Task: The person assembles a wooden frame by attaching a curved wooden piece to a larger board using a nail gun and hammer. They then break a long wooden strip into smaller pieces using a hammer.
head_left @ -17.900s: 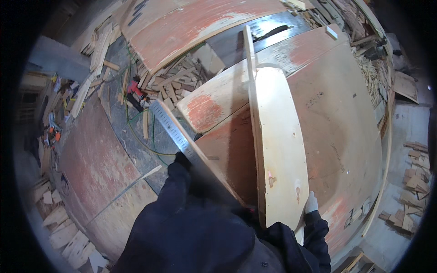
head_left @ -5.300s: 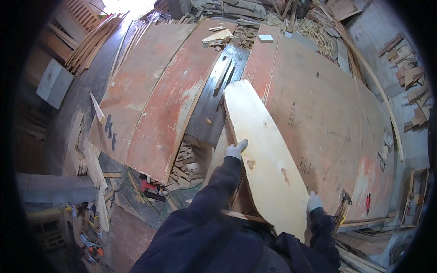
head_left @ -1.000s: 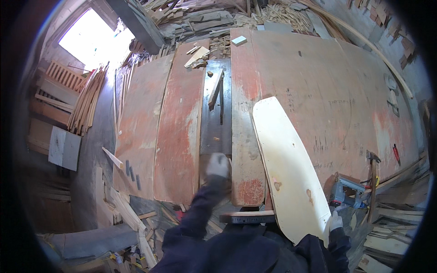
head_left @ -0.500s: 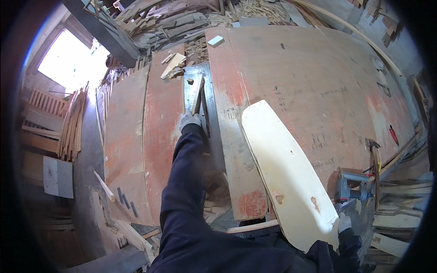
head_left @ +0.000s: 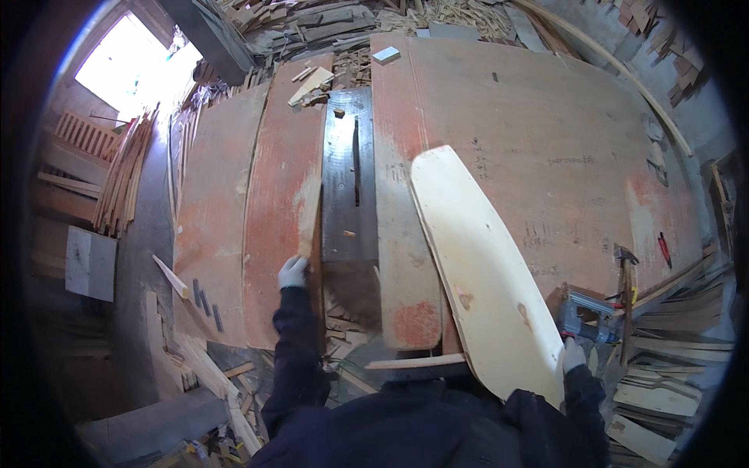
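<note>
At far left, a pale grey box-like panel (head_left: 91, 261) stands below a bundle of long wooden slats (head_left: 125, 183), near a bright opening (head_left: 121, 62). Further right, 3 short dark strips (head_left: 206, 304) lie side by side on the near end of a worn reddish board (head_left: 211, 187).

Next comes the person's left hand (head_left: 294, 273), in a whitish glove. Its fingers are closed around the near end of a narrow wooden stick (head_left: 310, 222), which points away from the body along the edge of a second reddish board (head_left: 285, 179). Just right of the stick is a dark metal plate (head_left: 337, 175) with a long slot (head_left: 356, 160) and a small wooden block (head_left: 339, 113) on it.

Right of centre, a large pale board (head_left: 491, 273) with 1 curved long side slants from the upper left down to the person's body. At its lower right edge is the right hand (head_left: 573, 355), also gloved, touching the board; whether the fingers grip it cannot be told.

Just beyond that hand lies a grey-blue nail gun (head_left: 585, 313), then a hammer (head_left: 626, 269), and near it a slim red tool (head_left: 665, 249).
</note>
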A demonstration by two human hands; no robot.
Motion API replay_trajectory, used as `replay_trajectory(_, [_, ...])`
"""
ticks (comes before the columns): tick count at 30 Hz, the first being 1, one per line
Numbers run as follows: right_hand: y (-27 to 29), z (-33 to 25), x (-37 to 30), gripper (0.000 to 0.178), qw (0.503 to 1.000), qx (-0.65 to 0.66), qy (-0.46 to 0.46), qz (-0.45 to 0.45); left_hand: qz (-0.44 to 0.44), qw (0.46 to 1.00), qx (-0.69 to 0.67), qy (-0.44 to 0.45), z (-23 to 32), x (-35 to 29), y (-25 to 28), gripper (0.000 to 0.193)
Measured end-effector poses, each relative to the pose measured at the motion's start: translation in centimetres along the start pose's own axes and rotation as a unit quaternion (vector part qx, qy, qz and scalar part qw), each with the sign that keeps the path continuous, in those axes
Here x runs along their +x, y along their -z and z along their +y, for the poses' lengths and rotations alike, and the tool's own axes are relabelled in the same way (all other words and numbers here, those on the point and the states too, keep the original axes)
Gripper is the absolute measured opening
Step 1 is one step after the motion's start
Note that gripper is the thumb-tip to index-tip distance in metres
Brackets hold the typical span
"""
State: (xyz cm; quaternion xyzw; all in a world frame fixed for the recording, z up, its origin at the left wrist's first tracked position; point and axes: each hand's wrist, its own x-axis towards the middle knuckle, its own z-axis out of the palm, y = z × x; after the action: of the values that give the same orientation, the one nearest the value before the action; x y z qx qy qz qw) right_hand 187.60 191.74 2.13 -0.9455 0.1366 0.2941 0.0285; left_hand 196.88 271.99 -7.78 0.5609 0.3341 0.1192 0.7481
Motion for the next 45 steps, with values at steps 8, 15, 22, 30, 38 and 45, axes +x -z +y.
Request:
replay_trajectory(8, [2.1, 1.1, 2.7, 0.028, 0.994, 0.016, 0.081, 0.075, 0.075, 0.977, -0.092, 0.174, -0.4, -20.7, 3.0, 0.007])
replay_trajectory(15, [3.9, 4.8, 0.6, 0.024, 0.993, 0.023, 0.104, 0.046, 0.016, 0.946, -0.233, 0.223, -3.2, -20.5, 3.9, 0.019])
replay_trajectory(22, [5.6, 2.7, 2.2, 0.018, 0.975, -0.1, 0.192, 0.054, 0.128, 0.962, -0.23, 0.069, -2.4, -24.4, -0.1, 0.009])
replay_trajectory(30, [8.4, -14.6, 5.5, 0.027, 0.937, -0.129, 0.324, -0.007, 0.177, 0.876, -0.449, -0.003, -0.7, -36.9, 3.9, 0.021])
replay_trajectory(38, [10.3, -32.2, 1.5, 0.027, 0.892, -0.18, 0.409, 0.07, 0.243, 0.85, -0.468, -0.003, -2.1, -36.7, 11.7, 0.02])
replay_trajectory(45, [8.1, -53.9, -7.0, 0.027, 0.859, 0.073, 0.506, -0.033, 0.262, 0.908, -0.328, -0.003, -0.4, -29.9, 15.1, 0.014])
